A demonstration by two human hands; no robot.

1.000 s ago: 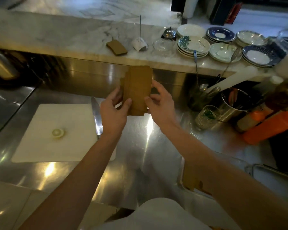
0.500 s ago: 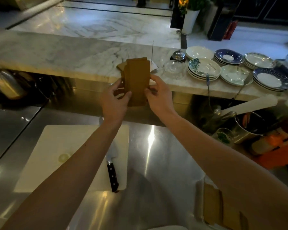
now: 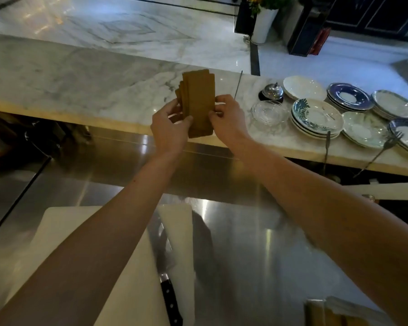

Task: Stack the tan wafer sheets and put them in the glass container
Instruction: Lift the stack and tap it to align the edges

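Both hands hold a bundle of tan wafer sheets upright in the air in front of the marble counter. The sheets are fanned, their left edges stepped. My left hand grips the bundle's lower left side, thumb on the front. Pinching the right edge is my right hand. At the bottom right corner the glass container shows only partly, blurred, with tan wafer pieces inside.
A white cutting board with a black-handled knife lies on the steel worktop below my arms. On the marble counter to the right stand a glass bowl, a metal bell and stacks of plates.
The view has tilted up and my hands have reached farther toward the marble counter with the wafer sheets. The glass container has slid toward the bottom right corner of the view.
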